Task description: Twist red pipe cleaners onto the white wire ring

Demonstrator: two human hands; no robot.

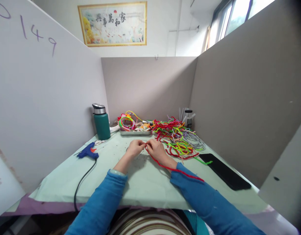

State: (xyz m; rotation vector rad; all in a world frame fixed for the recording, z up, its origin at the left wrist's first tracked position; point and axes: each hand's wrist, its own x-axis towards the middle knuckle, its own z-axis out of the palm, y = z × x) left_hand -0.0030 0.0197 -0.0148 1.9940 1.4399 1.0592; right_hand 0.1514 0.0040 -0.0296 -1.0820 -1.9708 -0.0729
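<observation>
A red pipe cleaner (162,165) is pinched at one end between my two hands, above the middle of the table. Its long tail runs back over my right wrist and lies along the blue sleeve. My left hand (136,148) is closed, fingertips together at the pipe cleaner's end. Touching it from the other side, my right hand (155,150) is also closed on the red strand. The fingertips hide the exact shape of the pinched end. Just beyond my right hand lies a heap of coloured pipe cleaners (176,130), red, yellow, green and grey.
A blue glue gun (88,151) with a black cord lies at the left, near a green bottle (101,124). Behind my hands stands a metal tray (135,133) of small craft pieces. A black flat object (226,171) rests at the right. Partition walls enclose three sides.
</observation>
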